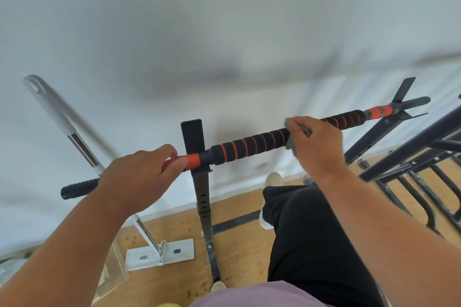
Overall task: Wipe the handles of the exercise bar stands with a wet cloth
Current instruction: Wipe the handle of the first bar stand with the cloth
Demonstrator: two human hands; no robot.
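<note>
Lengthwise, the exercise bar [252,143] runs from lower left to upper right across the view, its left end low near the mop and its right end rising toward the far stand. It rests on two black stands: the near stand [199,182] carries it just right of the left hand, with a flat black plate rising behind the bar, and the far stand [389,124] holds it near the right end in a forked bracket. The bar is wrapped in black foam ringed with thin orange bands along its middle; solid orange sleeves sit at each stand, and beyond them are black ribbed end grips. The left hand [139,177] is curled over the bar beside the near stand, thumb lying along the orange sleeve. The right hand [314,139] is wrapped over the foam section, fingers closed round a grey-green cloth [290,143] that is bunched against the bar; cloth edges show at the fingertips and below the palm. A mop [82,147] with a white and chrome handle leans against the white wall [224,20] on the left, its flat white head on the wooden floor [239,252]. Dark trousers [311,232] and a light shoe [273,179] show below the bar, and another black metal frame [411,157] stands at the right edge.
</note>
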